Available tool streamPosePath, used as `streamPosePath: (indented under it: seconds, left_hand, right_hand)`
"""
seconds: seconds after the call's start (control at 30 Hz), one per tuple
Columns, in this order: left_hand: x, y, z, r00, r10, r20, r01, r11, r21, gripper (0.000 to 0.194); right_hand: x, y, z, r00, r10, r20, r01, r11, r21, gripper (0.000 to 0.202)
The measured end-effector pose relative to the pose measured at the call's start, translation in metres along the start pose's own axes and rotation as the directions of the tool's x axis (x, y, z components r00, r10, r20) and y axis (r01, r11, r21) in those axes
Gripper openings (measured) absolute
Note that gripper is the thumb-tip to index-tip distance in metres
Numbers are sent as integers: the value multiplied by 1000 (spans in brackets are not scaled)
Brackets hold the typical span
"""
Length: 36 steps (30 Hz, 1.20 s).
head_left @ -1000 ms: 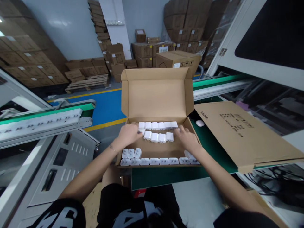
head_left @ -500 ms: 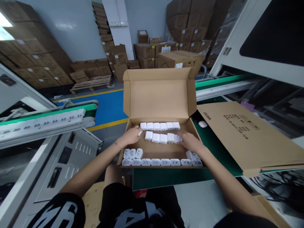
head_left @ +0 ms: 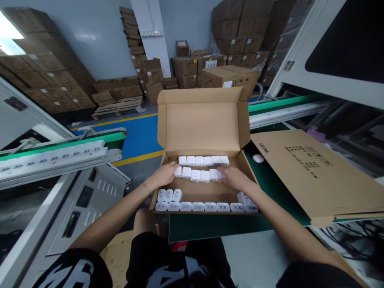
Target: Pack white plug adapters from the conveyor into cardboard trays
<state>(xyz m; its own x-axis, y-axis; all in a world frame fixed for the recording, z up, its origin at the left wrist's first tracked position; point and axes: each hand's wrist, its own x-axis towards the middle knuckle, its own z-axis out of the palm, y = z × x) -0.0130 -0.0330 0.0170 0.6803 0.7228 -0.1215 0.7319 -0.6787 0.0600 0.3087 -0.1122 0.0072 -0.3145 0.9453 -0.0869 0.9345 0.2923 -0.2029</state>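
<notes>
An open cardboard box (head_left: 204, 124) stands before me with white plug adapters inside. Across its middle runs a row of adapters (head_left: 195, 175), prongs toward me. My left hand (head_left: 164, 175) has its fingertips closed on the adapter at the left end of this row. At the right end, my right hand (head_left: 234, 177) grips the last adapter, partly hidden by the fingers. Behind them lies another adapter row (head_left: 199, 161). Along the near wall sits a row with prongs up (head_left: 198, 207), with three more adapters (head_left: 169, 195) above its left end and others partly under my right forearm.
On the left, a conveyor (head_left: 115, 138) carries a line of white adapters. A printed cardboard sheet (head_left: 303, 168) and a white round object (head_left: 258, 158) lie right of the box. Another green belt (head_left: 279, 103) runs behind them. Stacked cartons (head_left: 184, 66) stand at the back.
Both hands have moved left along the middle row. The row has shifted left, and its left-end adapter now stands in line beside the others instead of tilted in my left fingers.
</notes>
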Motion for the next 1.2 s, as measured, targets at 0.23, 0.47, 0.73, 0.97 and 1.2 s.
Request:
streamPosePath:
  seconds: [0.23, 0.47, 0.73, 0.97, 1.2]
  left_hand:
    - [13, 20, 0, 975, 159, -153, -151, 986, 63, 55]
    - [35, 33, 22, 949, 296, -106, -276, 946, 172, 60]
    - [32, 33, 31, 919, 376, -122, -335, 904, 264, 56]
    - [22, 33, 1, 851, 432, -298, -340, 886, 315, 57]
    - [-23, 17, -50, 743, 322, -587, -296, 944, 143, 61]
  right_hand:
    - [6, -13, 11, 992, -65, -110, 50, 990, -135, 59]
    - [30, -21, 29, 974, -220, -60, 195, 940, -279, 54]
    - [28, -26, 36, 940, -336, -59, 306, 906, -293, 43]
    - [23, -3, 39, 913, -333, -235, 252, 914, -317, 37]
    - [22, -17, 20, 906, -261, -334, 164, 942, -292, 45]
